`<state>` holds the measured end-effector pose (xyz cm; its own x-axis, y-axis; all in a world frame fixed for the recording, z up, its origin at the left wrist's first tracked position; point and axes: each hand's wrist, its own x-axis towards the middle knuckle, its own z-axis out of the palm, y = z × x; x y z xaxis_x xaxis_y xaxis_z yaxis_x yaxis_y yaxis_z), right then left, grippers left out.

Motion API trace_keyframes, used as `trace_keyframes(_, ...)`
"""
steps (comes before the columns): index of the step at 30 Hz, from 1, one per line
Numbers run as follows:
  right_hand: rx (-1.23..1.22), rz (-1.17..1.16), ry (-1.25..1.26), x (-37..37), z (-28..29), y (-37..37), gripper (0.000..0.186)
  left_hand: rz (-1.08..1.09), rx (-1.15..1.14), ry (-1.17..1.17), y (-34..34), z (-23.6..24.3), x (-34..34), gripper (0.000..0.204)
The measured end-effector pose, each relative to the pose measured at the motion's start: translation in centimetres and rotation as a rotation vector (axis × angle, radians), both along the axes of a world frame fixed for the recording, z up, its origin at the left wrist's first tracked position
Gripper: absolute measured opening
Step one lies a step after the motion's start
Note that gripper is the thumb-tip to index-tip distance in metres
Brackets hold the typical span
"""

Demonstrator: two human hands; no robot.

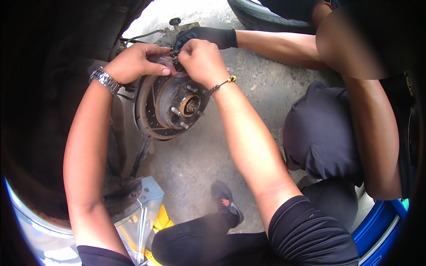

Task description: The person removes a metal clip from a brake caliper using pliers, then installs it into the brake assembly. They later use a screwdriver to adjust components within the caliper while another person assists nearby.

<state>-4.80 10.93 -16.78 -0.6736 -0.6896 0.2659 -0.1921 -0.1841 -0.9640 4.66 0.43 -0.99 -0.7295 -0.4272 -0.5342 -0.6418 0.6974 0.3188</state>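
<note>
- The concrete floor [199,155] is grey, rough and sunlit at the top; this is outdoors or an open bay, beside a car's dark wheel arch [53,66].
- A tyre [262,17] lies at the top; a blue curved rim [381,226] shows at the lower right.
- A second person [337,128] in dark clothes crouches to the right, their black-gloved hand [204,36] at the top of the brake.
- The brake disc [153,113], drilled and rusty at the edge, stands upright on the hub [188,104] with its bare studs.
- The left hand [135,62], with a wristwatch [104,80], is curled at the disc's upper edge, fingertips pinching a small reddish part [171,66].
- The right hand [202,60] is clenched just beside it, on the same part.
- Judged: keep both grips steady, the part square to the disc, clear of the gloved fingers.
</note>
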Motion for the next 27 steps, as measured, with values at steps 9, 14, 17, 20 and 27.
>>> trace_keyframes(9,-0.657,-0.053,-0.090,1.6,8.8,7.8,0.007,0.168,-0.079,1.003,10.9,3.9,3.0,0.029)
trace_keyframes(14,-0.898,0.294,0.202,3.3,13.6,12.9,0.019,0.169,0.170,1.295,19.2,6.5,10.1,0.016)
trace_keyframes(17,-0.951,0.430,0.170,4.4,14.6,14.3,0.023,0.126,0.037,1.270,21.7,7.1,12.5,0.016)
trace_keyframes(20,-0.945,0.471,0.157,5.7,15.4,15.0,0.022,0.114,0.021,1.313,22.6,7.3,13.5,0.013)
trace_keyframes(27,-0.946,0.534,0.136,6.5,15.8,16.2,0.025,0.059,-0.038,1.280,23.3,8.2,14.0,0.010)
